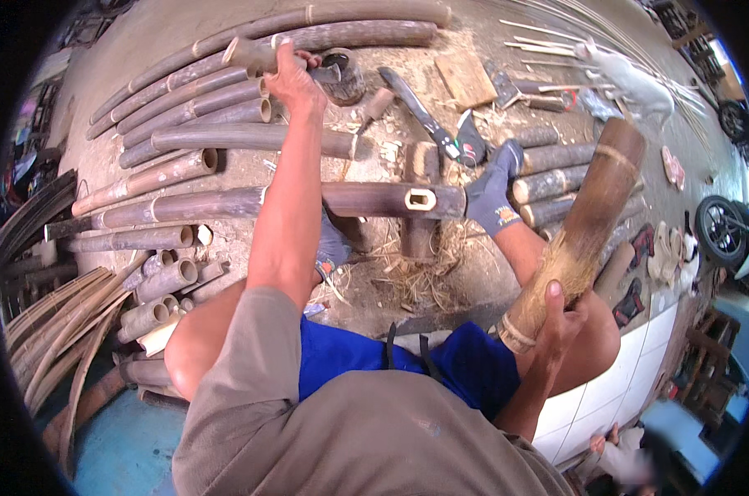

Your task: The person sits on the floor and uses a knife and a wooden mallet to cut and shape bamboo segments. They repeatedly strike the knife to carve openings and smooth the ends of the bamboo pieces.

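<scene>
My left hand (296,78) reaches far forward and is closed around a short dark bamboo piece (250,54) lying on the stacked poles. My right hand (558,321) grips the frayed lower end of a thick brown bamboo section (589,217), which is held tilted up to the right beside my knee. In front of me a long dark bamboo pole (374,199) with a rectangular slot cut in it lies across short supports. A foot in a grey sock (492,195) rests on the pole's right end.
Several long bamboo poles (184,157) lie at the left, with cut stubs and curved strips below them. A long blade (417,106), a wooden block (465,78) and a small round container (345,76) lie ahead. A white animal (635,83), sandals and a wheel (720,231) are at the right.
</scene>
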{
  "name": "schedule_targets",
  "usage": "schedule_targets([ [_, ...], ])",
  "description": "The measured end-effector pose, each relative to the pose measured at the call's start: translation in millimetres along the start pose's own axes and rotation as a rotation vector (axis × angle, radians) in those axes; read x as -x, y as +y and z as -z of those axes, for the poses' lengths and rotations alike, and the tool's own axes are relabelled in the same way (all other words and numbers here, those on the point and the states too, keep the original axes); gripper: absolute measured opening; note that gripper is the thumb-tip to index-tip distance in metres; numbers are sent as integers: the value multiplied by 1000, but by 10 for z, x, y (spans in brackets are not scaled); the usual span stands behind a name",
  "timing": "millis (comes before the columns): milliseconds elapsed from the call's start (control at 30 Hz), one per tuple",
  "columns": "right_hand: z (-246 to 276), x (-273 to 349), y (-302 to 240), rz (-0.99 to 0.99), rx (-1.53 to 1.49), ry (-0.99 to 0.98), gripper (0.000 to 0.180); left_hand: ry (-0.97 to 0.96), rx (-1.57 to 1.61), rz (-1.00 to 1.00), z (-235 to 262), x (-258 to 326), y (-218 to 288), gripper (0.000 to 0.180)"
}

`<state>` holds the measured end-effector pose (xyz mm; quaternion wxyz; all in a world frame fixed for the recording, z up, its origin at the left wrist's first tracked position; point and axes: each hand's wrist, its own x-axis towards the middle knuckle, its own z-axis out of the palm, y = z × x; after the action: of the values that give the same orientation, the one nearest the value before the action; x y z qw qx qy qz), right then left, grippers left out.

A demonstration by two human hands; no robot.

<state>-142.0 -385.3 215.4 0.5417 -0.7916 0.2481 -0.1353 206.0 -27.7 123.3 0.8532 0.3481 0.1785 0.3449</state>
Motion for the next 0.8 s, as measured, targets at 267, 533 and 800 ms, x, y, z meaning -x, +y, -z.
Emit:
schedule_targets([
  [267,-131,-103,115,23,-39,-32,76,-39,-277,-31,125,-713,-637,28],
  [533,-318,-5,227,71,-302,4,80,-344,-486,-277,106,-196,-659,18],
  [800,-252,236,132,-96,-523,-86,87,-1078,-994,-263,343,2624,-501,49],
])
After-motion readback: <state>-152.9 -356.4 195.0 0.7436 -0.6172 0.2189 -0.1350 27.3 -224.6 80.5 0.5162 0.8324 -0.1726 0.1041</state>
